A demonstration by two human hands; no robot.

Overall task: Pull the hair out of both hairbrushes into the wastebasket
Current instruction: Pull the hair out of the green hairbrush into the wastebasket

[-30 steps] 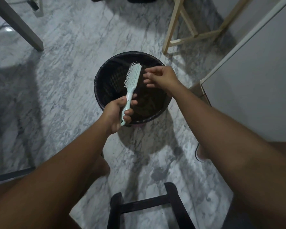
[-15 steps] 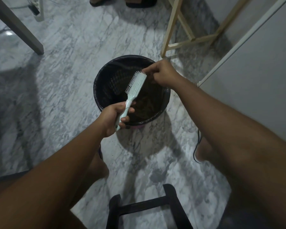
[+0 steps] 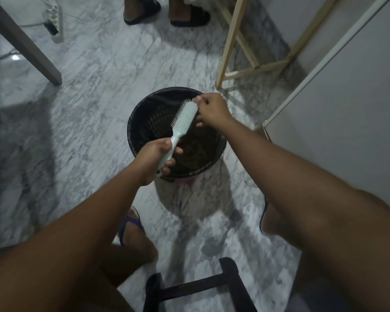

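I see a few ways this can go wrong. The hairbrush hangs over the open wastebasket in the middle of the frame, but its top end sits close to the far rim. If I pull hair off toward the upper right, the clump can fall past the rim and land on the marble floor and not in the bag. A hard tug can also twist the hairbrush in my left hand, because that hand only holds the thin handle low down. If it slips, the whole hairbrush drops into the rubbish. I see only one hairbrush here, so the other one has to wait its turn.

My left arm comes up from the lower left. Its fingers are wrapped tight around the handle, and the hairbrush leans up and to the right, with the bristles facing the upper left.

My right arm comes in from the lower right. My right hand is at the top end of the brush head, with its fingers curled and pinched at the tip. They may have hair between them, but any strands are too thin and the light too dim for me to tell.
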